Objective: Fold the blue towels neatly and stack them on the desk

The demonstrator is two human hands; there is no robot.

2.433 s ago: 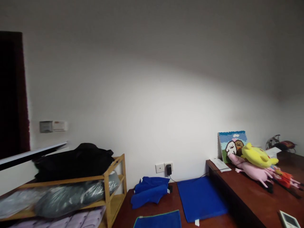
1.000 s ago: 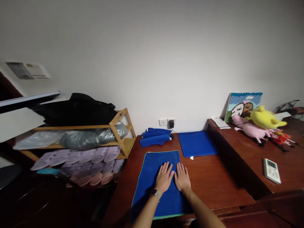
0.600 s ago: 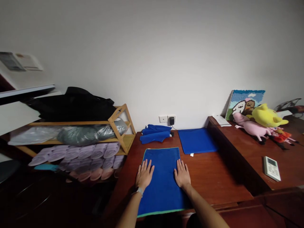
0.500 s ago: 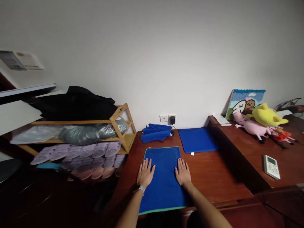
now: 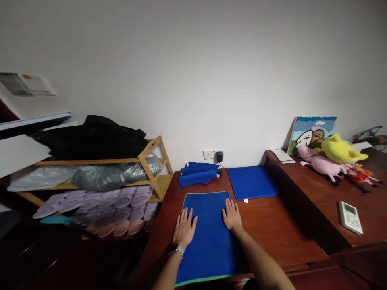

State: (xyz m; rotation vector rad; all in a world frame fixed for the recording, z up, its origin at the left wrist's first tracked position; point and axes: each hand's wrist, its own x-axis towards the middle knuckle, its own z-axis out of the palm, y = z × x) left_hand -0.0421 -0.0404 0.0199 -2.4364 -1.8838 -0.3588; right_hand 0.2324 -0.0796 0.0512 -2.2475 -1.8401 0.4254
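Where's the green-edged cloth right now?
In the head view, bottom centre: the green-edged cloth lies spread on the wooden table, left hand at its left edge, right hand at its right.

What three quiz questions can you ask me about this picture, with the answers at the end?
1. True or false: the left hand and the right hand both touch the same blue cloth.
2. Pick one: the wrist band is next to A) the right hand, B) the left hand.
3. What colour is the edging on that cloth's nearest side?

Key: 1. True. 2. B. 3. Green.
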